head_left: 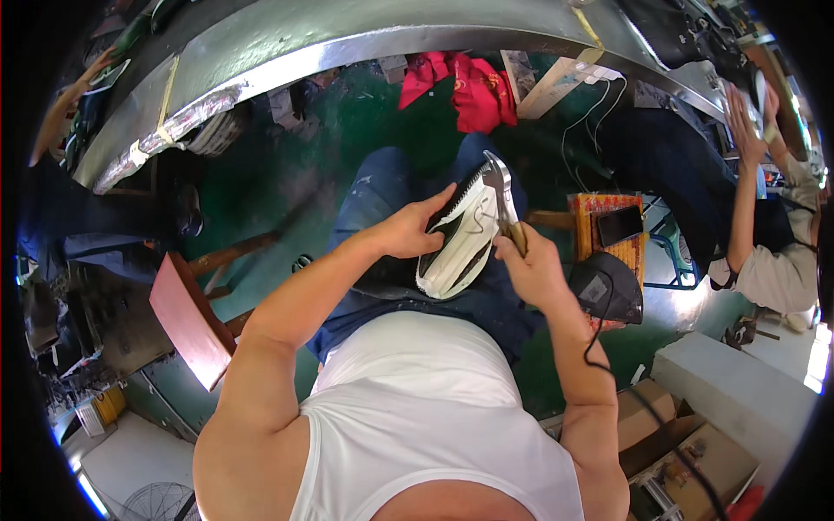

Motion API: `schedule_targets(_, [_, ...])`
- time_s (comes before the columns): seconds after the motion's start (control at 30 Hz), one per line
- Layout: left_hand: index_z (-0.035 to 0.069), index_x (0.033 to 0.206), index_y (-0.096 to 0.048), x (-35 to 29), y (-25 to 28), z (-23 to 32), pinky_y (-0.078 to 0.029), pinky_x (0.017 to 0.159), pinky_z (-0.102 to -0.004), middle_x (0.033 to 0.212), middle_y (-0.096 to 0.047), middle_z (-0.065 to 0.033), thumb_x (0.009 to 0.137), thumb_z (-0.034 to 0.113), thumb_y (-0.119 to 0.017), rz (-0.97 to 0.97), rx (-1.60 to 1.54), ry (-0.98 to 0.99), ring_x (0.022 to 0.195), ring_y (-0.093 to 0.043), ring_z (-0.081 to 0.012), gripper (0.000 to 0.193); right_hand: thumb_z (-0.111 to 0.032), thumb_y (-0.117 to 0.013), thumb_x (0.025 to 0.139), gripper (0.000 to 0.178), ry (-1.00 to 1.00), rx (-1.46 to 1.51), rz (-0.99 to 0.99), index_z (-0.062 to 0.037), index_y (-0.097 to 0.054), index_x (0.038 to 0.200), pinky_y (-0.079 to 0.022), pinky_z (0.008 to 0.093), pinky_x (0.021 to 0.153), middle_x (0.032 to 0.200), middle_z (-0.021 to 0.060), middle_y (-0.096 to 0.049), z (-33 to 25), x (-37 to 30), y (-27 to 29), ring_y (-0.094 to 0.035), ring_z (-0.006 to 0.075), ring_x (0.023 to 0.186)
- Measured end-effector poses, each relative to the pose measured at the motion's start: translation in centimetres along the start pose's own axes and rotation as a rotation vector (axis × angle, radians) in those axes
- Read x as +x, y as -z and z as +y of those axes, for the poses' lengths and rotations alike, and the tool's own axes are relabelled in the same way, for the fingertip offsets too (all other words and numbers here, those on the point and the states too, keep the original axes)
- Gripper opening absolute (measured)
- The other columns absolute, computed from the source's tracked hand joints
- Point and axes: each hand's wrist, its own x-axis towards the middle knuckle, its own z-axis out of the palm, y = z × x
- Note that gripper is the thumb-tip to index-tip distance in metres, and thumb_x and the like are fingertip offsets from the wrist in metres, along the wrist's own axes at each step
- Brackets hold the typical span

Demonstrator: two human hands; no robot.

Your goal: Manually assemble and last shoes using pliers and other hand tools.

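A black-and-white shoe (453, 260) lies along my lap, its pale elongated side facing up and a toothed edge along its far left. My left hand (413, 227) grips the shoe's left edge, with the index finger stretched along the rim and the thumb lower down. In my right hand (534, 267) is a hammer-like tool (499, 181), its fingers wrapped round the brownish handle. The curved metal head rests against or just over the shoe's far right part; I cannot tell whether it touches. A thin dark curl shows on the pale surface beside it.
A long metal-edged bench (373, 39) curves across the far side. Red cloth (478, 91) lies below it. To my right, a phone (619, 226) sits on an orange stand beside a dark cabled device (605, 289). Co-workers sit at both sides; a wooden stool (193, 317) stands left.
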Motion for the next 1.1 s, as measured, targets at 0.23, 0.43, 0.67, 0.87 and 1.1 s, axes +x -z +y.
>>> schedule_targets(0.23, [0.0,0.111,-0.066,-4.6,-4.6,0.1,-0.054,0.071,-0.0398,0.102,-0.063,-0.0161,0.084,0.008,-0.069,0.636,0.539,-0.212,0.082,-0.065,-0.0347,0.028,-0.011,-0.06,0.089,0.028,0.019,-0.242,-0.346,0.0048,-0.058,0.112,-0.048,0.0451,0.083,0.1,0.0298,-0.061,1.0,-4.1,2.1,-0.062,0.0434,0.096])
schedule_targets(0.43, [0.002,0.093,-0.068,-4.4,-4.7,-0.6,-0.053,0.061,-0.0372,0.081,-0.061,-0.0109,0.078,0.004,-0.072,0.679,0.611,-0.456,0.071,-0.063,-0.0296,0.015,-0.008,-0.059,0.088,0.038,0.166,-0.419,-0.371,0.0114,-0.05,0.119,-0.045,0.0482,0.093,0.111,0.034,-0.058,-1.2,-3.2,2.1,-0.056,0.0484,0.106])
schedule_targets(0.67, [0.002,0.085,-0.066,-4.3,-6.3,-0.3,-0.051,0.058,-0.0375,0.077,-0.058,-0.0102,0.077,0.002,-0.071,0.686,0.579,-0.477,0.066,-0.06,-0.0295,0.01,-0.014,-0.06,0.088,0.035,-0.053,-0.645,-0.573,0.0056,-0.055,0.117,-0.049,0.044,0.083,0.098,0.0288,-0.063,-5.1,-0.2,3.6,-0.061,0.0456,0.092])
schedule_targets(0.87, [0.001,0.094,-0.065,-3.7,-5.5,-0.7,-0.053,0.066,-0.0379,0.087,-0.062,-0.0136,0.082,0.002,-0.066,0.593,0.544,-0.463,0.076,-0.064,-0.0315,0.012,-0.029,-0.065,0.09,0.032,-0.573,-0.239,-0.814,0.0031,-0.06,0.094,-0.049,0.0372,0.069,0.076,0.0151,-0.063,-4.9,3.5,5.2,-0.063,0.0255,0.07])
schedule_targets(1.1, [-0.005,0.145,-0.033,1.0,-4.4,-5.0,-0.029,0.114,-0.0382,0.141,-0.044,-0.0266,0.107,0.039,-0.028,0.393,-0.116,-0.151,0.136,-0.04,-0.0361,0.058,-0.033,-0.066,0.09,0.036,-0.146,-0.894,-0.901,0.0028,-0.061,0.097,-0.052,0.0417,0.068,0.08,0.0172,-0.066,-6.4,6.4,5.7,-0.067,0.0296,0.077])
